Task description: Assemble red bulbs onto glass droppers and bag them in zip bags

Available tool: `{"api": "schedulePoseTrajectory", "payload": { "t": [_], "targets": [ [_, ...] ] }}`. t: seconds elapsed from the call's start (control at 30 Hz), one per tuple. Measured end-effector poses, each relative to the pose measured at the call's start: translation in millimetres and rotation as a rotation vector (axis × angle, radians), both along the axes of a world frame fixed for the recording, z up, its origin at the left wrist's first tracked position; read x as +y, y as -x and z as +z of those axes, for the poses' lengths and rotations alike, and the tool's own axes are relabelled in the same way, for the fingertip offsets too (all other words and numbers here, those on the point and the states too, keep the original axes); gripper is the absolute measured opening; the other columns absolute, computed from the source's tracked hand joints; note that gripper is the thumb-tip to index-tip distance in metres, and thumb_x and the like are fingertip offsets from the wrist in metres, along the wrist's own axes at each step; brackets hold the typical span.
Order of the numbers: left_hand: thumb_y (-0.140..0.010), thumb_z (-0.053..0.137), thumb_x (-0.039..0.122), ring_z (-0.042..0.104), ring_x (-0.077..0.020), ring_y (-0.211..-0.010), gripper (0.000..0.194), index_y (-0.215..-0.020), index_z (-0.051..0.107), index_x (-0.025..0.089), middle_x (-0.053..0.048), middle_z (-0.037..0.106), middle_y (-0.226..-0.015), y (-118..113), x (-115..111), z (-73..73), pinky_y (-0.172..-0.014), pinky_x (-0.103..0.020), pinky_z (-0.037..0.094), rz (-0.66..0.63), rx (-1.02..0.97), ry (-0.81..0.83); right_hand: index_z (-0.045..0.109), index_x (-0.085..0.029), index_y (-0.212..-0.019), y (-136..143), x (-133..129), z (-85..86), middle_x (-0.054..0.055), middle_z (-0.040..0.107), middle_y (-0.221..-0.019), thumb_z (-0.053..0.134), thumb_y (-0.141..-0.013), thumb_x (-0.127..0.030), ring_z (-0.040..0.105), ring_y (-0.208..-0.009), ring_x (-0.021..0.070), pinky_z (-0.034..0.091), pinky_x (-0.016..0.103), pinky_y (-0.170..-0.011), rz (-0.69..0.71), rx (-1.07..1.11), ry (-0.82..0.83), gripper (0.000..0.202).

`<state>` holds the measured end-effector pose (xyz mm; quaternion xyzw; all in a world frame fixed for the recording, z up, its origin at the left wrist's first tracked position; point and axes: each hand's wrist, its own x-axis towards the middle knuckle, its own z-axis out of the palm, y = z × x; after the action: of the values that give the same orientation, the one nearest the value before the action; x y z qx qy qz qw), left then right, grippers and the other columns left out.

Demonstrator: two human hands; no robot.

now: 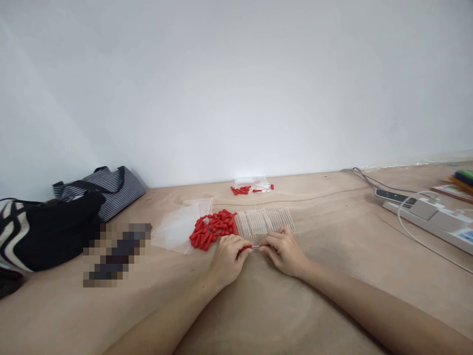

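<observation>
The left hand (229, 256) pinches a red bulb (244, 249), the right hand (283, 250) a thin tube (256, 247), over the worktop (240, 320) — bulb probably soft, tube light, likely fragile; best gripped near its end.

Bulb pile (222, 226) was solid red; spare bulbs (243, 191) behind it, same red. Tubes (254, 223) right of pile were whitish, see-through. Plastic sleeves (172, 224) left of pile: milky-clear. Farther left, duffel (62, 234) was black with white stripes, tote (120, 198) dark/pale pinstriped. Tabletop (332, 212) around pile was streaky tan.
</observation>
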<state>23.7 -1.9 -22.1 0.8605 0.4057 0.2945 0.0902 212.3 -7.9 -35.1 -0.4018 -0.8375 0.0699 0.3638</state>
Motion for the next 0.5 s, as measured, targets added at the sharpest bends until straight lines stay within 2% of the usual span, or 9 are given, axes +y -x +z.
{"api": "schedulePoseTrajectory", "payload": {
  "t": [0.17, 0.37, 0.5],
  "targets": [
    [-0.082, 0.05, 0.021, 0.055, -0.0156, -0.074, 0.012, -0.081, 0.062, 0.02, 0.001, 0.065, -0.076, -2.5, -0.6, -1.7, -0.076, -0.033, 0.033, -0.048, -0.006, -0.085, 0.057, -0.019, -0.075, -1.5, -0.7, -1.7, -0.002, 0.062, -0.069, 0.042, -0.084, -0.019, 0.049, -0.061, 0.01, 0.021, 0.03, -0.071, 0.007, 0.006, -0.048, 0.018],
    [-0.083, 0.05, 0.02, 0.056, -0.0148, -0.074, 0.012, -0.082, 0.062, 0.021, 0.001, 0.067, -0.078, -5.9, 0.2, 0.7, -0.076, -0.034, 0.032, -0.073, -0.058, -0.087, 0.055, -0.019, -0.076, -3.6, -2.7, -1.4, -0.003, 0.062, -0.07, 0.043, -0.084, -0.019, 0.05, -0.061, 0.0094, 0.022, 0.028, -0.07, 0.015, 0.039, 0.003, 0.015],
    [-0.082, 0.053, 0.023, 0.057, -0.0157, -0.076, 0.01, -0.084, 0.063, 0.024, 0.001, 0.068, -0.078, -4.7, 0.6, 1.0, -0.082, -0.038, 0.03, -0.045, -0.058, -0.12, 0.055, -0.018, -0.075, -3.9, -3.9, 1.2, -0.003, 0.062, -0.07, 0.042, -0.085, -0.019, 0.05, -0.06, 0.0093, 0.022, 0.029, -0.071, 0.001, 0.035, -0.028, 0.015]
  ]
}}
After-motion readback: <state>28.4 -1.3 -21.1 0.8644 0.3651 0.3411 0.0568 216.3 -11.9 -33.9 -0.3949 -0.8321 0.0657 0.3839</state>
